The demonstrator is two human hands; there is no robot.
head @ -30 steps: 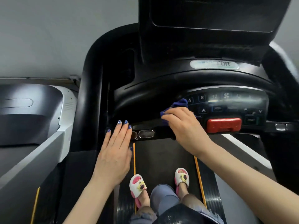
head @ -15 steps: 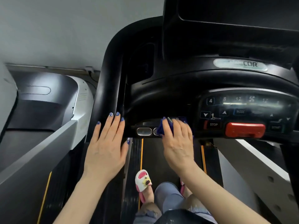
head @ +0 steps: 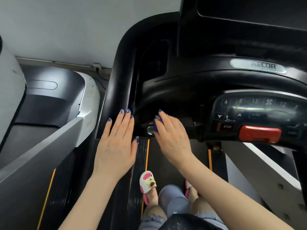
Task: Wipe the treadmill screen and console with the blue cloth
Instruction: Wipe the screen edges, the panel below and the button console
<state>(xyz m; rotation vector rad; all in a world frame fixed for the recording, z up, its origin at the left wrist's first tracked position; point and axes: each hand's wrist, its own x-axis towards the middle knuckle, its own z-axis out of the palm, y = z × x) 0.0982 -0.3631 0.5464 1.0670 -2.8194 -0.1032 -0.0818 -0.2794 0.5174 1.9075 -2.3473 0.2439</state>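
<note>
The blue cloth (head: pixel 156 125) is mostly hidden under my right hand (head: pixel 172 140); only a fold shows beside the index finger. That hand holds the cloth against the black front bar of the treadmill console (head: pixel 182 90), just right of a silver grip sensor (head: pixel 150 130). My left hand (head: pixel 116 143) lies flat, fingers straight, on the console's left arm. The keypad (head: pixel 257 110) with number keys, a STOP key and a red safety button (head: pixel 260 133) is to the right of my right hand. The dark screen (head: pixel 249 14) fills the top right.
A second treadmill (head: pixel 49 105), grey and white, stands close on the left. Below the console runs the black belt (head: pixel 176 163) with orange edge lines. My feet in white and pink slippers (head: pixel 147 181) stand on it. A grey wall is behind.
My right hand has slid the cloth leftward along the front bar, from the keypad's left edge to the silver sensor. The view has turned left. My left hand stays put.
</note>
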